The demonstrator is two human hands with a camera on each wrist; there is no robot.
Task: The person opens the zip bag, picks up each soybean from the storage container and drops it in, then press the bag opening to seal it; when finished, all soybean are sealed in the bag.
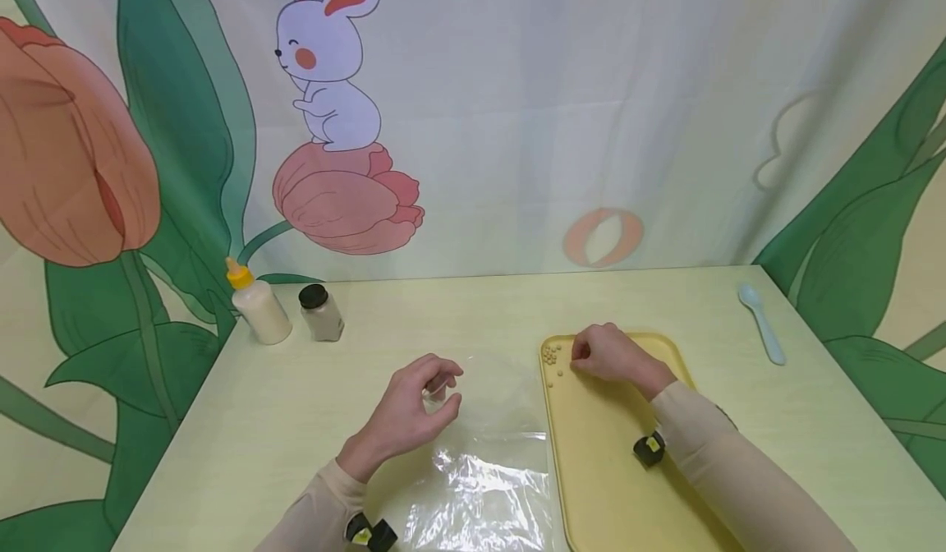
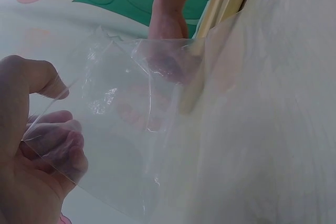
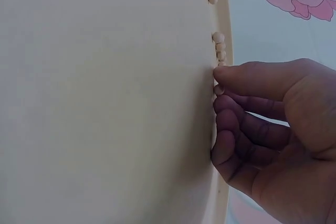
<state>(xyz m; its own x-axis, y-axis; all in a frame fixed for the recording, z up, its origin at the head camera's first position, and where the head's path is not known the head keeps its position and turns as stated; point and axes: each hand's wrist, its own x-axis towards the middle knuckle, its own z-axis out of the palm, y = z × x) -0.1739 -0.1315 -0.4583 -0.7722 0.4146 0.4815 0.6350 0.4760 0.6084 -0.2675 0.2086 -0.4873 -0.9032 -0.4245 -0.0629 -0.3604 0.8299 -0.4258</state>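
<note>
My left hand point(image 1: 409, 408) holds the edge of a clear plastic bag point(image 1: 488, 486); the thumb stands apart from the curled fingers. In the left wrist view the bag's thin film point(image 2: 173, 156) spreads across those fingers point(image 2: 58, 140). At the far side of a yellow tray point(image 1: 606, 486), my right hand point(image 1: 609, 353) reaches down with bent fingers. The right wrist view has a small pale round bead point(image 3: 219, 89) between thumb and index finger. Several more such beads point(image 1: 550, 356) lie in the tray's far left corner, and others point(image 3: 220, 51) line its rim.
At the back left stand a white bottle point(image 1: 263, 312) with a yellow nozzle and a small black-lidded jar point(image 1: 323, 319). A light blue spoon point(image 1: 761, 322) lies at the right. Behind the table hangs a printed curtain point(image 1: 488, 125).
</note>
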